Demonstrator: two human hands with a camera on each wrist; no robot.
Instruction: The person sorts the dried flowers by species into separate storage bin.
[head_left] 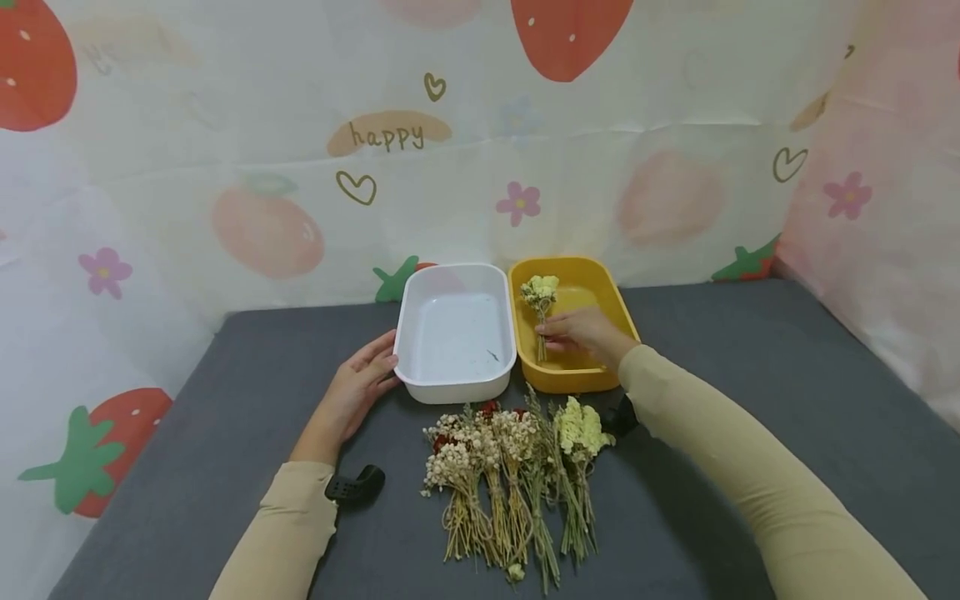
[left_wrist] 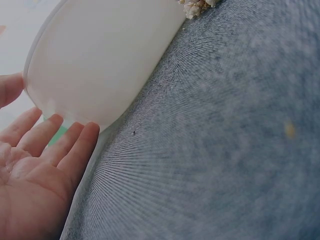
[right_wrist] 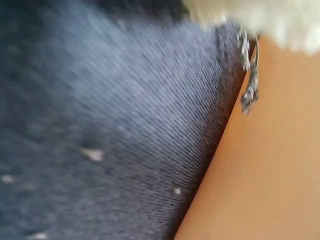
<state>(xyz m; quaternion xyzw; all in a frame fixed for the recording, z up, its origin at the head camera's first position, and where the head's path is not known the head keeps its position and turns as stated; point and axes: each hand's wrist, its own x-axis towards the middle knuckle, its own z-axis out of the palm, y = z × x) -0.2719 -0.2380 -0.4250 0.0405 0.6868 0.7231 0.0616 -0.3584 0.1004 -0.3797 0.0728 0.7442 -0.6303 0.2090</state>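
Observation:
My right hand pinches the stems of a small dried flower bunch with pale yellow heads, held upright over the yellow tray. In the right wrist view only the yellow tray's outer wall shows; the hand itself is out of that view. At the left side of the white tray, my left hand rests its extended fingers against the wall. The left wrist view shows those fingertips at the tray's lower edge and the thumb by its rim.
In front of the trays, several tied dried bunches lie in a row: cream-flowered ones with red bits, a green one and a pale yellow one. A loose flower head lies near their stems. A printed curtain hangs behind the grey table.

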